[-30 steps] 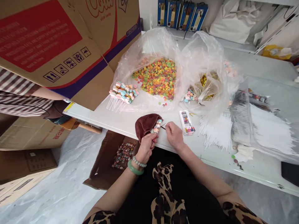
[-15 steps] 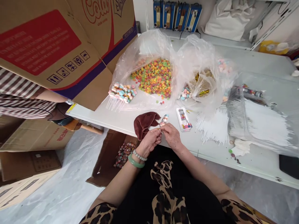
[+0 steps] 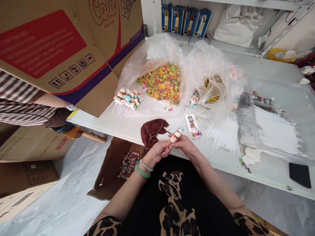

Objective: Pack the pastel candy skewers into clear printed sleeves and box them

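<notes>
A small wrapped marshmallow candy stick, pink, white and blue, slants upward between my two hands near the table's front edge. My right hand is closed round its lower part. Close beside it, my left hand pinches at the lower end, where the fingers hide what they grip. A dark red cloth lies just left of the candy. To the right is a flat stack of printed wrappers. Bare marshmallow sticks lie bunched at the left.
A clear bag of colourful ring candies stands behind. White sticks lie in piles on the right, beside a black phone-like slab. Below the table edge, an open carton holds wrapped candies. A large carton and a person's striped sleeve are left.
The candy has moved slightly right and lower, and more of it shows. My right hand has turned, now holding it from beneath. My left hand has dropped a little.
</notes>
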{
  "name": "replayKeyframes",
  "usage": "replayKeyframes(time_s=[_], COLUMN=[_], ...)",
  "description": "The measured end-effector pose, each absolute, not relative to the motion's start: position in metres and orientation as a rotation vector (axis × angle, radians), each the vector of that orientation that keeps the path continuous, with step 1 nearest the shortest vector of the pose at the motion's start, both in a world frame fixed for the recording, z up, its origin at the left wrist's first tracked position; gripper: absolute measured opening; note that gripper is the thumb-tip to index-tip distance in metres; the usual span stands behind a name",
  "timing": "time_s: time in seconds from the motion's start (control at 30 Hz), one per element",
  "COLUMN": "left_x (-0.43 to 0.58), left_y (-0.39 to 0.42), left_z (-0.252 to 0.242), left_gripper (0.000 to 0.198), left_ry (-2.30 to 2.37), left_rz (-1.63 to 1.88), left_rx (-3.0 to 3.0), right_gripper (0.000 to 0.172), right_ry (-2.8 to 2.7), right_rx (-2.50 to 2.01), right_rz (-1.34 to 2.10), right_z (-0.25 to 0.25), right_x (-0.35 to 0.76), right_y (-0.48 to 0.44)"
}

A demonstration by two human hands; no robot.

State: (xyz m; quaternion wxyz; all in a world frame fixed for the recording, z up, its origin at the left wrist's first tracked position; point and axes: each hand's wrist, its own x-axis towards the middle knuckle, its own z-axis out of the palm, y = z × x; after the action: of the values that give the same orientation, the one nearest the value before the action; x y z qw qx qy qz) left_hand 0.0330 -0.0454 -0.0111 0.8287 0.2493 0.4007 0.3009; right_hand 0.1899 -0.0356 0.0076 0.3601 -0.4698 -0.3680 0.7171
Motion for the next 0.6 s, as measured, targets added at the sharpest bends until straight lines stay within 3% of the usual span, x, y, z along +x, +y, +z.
replayKeyframes(time_s=[0.07, 0.13, 0.2, 0.37, 0.43, 0.5, 0.6], left_x=[0.02, 0.009, 0.0, -0.004, 0.005, 0.022, 0.051], left_y=[-0.046, -0.044, -0.036, -0.018, -0.023, -0.034, -0.047], left_z=[-0.012, -0.011, -0.005, 0.022, 0.032, 0.039, 0.037], left_gripper=[0.038, 0.035, 0.031, 0.017, 0.019, 0.025, 0.005], left_ry=[0.682, 0.606, 0.607, 0.732, 0.883, 1.144, 1.343], left_rz=[0.427, 0.236, 0.105, -0.035, 0.119, 0.516, 1.087], left_rx=[0.621, 0.713, 0.806, 1.207, 1.411, 1.501, 1.303], right_gripper=[0.039, 0.026, 0.016, 0.017, 0.016, 0.015, 0.02], right_ry=[-1.228, -1.514, -1.783, -2.412, -2.439, -2.186, -1.554], right_rx=[-1.092, -1.046, -1.078, -0.967, -0.976, -1.159, -1.395], right_rz=[1.888, 1.767, 1.475, 0.831, 0.807, 0.912, 1.18], right_z=[0.02, 0.027, 0.028, 0.021, 0.023, 0.027, 0.033], right_x=[0.196, 0.199, 0.199, 0.2, 0.2, 0.2, 0.193], right_y=[-0.044, -0.057, -0.071, -0.087, -0.079, -0.062, -0.029])
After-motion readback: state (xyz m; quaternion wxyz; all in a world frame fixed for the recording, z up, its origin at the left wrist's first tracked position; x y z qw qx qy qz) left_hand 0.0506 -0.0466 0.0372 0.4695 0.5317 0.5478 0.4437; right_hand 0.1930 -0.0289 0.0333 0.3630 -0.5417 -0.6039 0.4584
